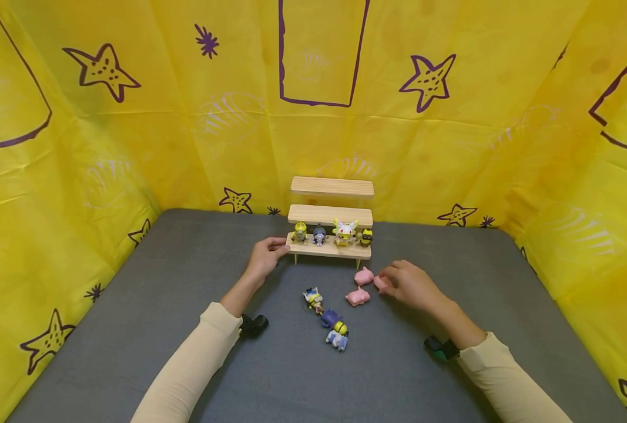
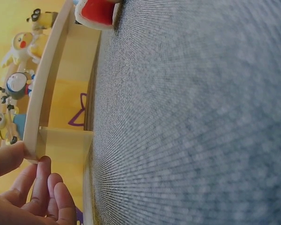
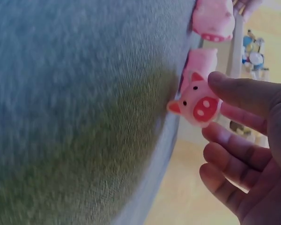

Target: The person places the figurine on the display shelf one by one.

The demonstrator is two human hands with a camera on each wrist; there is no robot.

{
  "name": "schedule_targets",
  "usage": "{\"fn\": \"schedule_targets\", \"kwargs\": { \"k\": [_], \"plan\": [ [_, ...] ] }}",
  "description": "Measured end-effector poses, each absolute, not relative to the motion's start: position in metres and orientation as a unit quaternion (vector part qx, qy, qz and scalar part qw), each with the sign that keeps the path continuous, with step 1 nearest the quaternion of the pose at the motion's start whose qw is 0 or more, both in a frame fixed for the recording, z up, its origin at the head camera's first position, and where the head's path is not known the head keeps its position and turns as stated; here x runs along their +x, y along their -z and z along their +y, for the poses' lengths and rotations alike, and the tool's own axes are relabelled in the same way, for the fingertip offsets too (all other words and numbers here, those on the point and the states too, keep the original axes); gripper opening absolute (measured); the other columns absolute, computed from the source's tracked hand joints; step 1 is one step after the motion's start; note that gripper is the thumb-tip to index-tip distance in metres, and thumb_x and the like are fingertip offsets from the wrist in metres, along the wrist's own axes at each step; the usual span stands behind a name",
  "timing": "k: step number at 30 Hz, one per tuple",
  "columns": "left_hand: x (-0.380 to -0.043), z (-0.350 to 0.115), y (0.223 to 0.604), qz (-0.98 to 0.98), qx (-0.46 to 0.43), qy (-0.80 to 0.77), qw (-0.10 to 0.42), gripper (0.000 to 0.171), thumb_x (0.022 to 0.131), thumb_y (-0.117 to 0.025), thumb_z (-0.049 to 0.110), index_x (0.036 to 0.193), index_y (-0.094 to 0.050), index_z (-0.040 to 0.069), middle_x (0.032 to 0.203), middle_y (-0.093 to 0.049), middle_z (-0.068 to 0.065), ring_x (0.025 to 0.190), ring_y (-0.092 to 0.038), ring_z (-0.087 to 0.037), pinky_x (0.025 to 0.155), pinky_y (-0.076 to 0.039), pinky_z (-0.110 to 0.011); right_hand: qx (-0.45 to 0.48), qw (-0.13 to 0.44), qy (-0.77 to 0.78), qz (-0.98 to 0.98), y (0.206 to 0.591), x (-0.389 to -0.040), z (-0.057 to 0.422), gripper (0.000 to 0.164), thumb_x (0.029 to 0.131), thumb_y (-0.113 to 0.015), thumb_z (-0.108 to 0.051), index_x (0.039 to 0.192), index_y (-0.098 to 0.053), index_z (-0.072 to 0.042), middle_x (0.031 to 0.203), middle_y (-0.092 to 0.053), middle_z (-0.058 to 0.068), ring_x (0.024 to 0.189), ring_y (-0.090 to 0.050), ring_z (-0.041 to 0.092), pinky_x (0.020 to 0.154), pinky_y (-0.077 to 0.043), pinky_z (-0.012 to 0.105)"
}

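Head view is showing both hands at work: the left hand [image 1: 265,257] is pinching the left end of the lowest board of a pale, flat-boarded wooden three-tier shelf [image 1: 330,215], thumb above, its remaining fingers curling loosely around nothing. Over on the other side, the right hand [image 1: 409,282] is holding a small, smooth, red-snouted pink pig figurine [image 3: 201,103] between thumb and forefinger, barely parted, the lower fingers curving free. That pig is sitting in front of the shelf near its right end, close beside two more rounded pink pig figurines [image 1: 358,296]; whether it's touching the grey cloth-covered tabletop [image 1: 398,376], I'm not able to tell. Good handling is calling for a light, centred pinch, any lift going straight up clear of the neighbours, and a steady left hand, because four small yellow, blue and white character figurines [image 1: 344,231] are standing on that lowest board.
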State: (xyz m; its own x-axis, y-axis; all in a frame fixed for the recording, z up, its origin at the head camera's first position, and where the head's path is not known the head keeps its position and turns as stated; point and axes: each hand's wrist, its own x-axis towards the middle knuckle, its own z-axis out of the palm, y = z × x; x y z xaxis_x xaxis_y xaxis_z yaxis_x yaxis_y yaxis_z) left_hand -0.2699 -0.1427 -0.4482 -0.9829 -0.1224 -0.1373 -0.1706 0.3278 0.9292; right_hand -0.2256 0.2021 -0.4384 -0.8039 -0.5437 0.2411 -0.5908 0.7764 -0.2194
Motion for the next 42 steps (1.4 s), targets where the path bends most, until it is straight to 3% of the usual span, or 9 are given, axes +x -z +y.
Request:
{"fn": "schedule_targets", "kwargs": {
  "k": [11,22,28,34,42],
  "plan": [
    [-0.269,-0.142,0.446,0.814,-0.089,-0.574,0.023,0.033,0.097,-0.061,0.020,0.126,-0.062,0.004,0.120,-0.064,-0.016,0.103,-0.058,-0.022,0.074,-0.043,-0.025,0.274,0.013,-0.178,-0.945,0.433,-0.231,0.218,0.031,0.082,-0.077,-0.019,0.110,-0.071,-0.006,0.084,-0.065,0.002,0.076,-0.054,0.017,0.069,-0.046,0.034],
    [-0.271,-0.142,0.450,0.812,-0.083,-0.578,0.016,0.034,0.096,-0.062,0.019,0.126,-0.063,0.002,0.118,-0.064,-0.017,0.101,-0.059,-0.022,0.073,-0.043,-0.024,0.317,0.067,-0.166,-0.931,0.435,-0.230,0.210,0.024,0.080,-0.078,-0.018,0.101,-0.073,-0.007,0.082,-0.065,0.001,0.076,-0.056,0.019,0.069,-0.047,0.035],
    [-0.271,-0.142,0.450,0.810,-0.084,-0.579,0.018,0.034,0.096,-0.062,0.019,0.126,-0.062,0.002,0.119,-0.064,-0.017,0.104,-0.060,-0.024,0.075,-0.044,-0.026,0.320,0.054,-0.182,-0.928,0.433,-0.230,0.208,0.022,0.080,-0.079,-0.017,0.100,-0.074,-0.010,0.082,-0.065,-0.001,0.078,-0.056,0.019,0.070,-0.046,0.033],
    [-0.271,-0.143,0.448,0.811,-0.086,-0.579,0.021,0.035,0.097,-0.061,0.020,0.127,-0.061,0.003,0.120,-0.064,-0.017,0.107,-0.060,-0.025,0.075,-0.044,-0.026,0.346,0.060,-0.180,-0.919,0.430,-0.228,0.202,0.017,0.082,-0.077,-0.017,0.098,-0.075,-0.012,0.078,-0.060,-0.002,0.072,-0.047,0.011,0.064,-0.039,0.025],
    [-0.271,-0.142,0.448,0.811,-0.088,-0.578,0.021,0.034,0.097,-0.062,0.019,0.126,-0.062,0.003,0.119,-0.064,-0.017,0.105,-0.060,-0.025,0.071,-0.043,-0.024,0.361,0.076,-0.182,-0.912,0.430,-0.223,0.194,0.012,0.084,-0.076,-0.019,0.094,-0.076,-0.011,0.075,-0.058,0.000,0.072,-0.046,0.012,0.063,-0.038,0.025]
  ]
}}
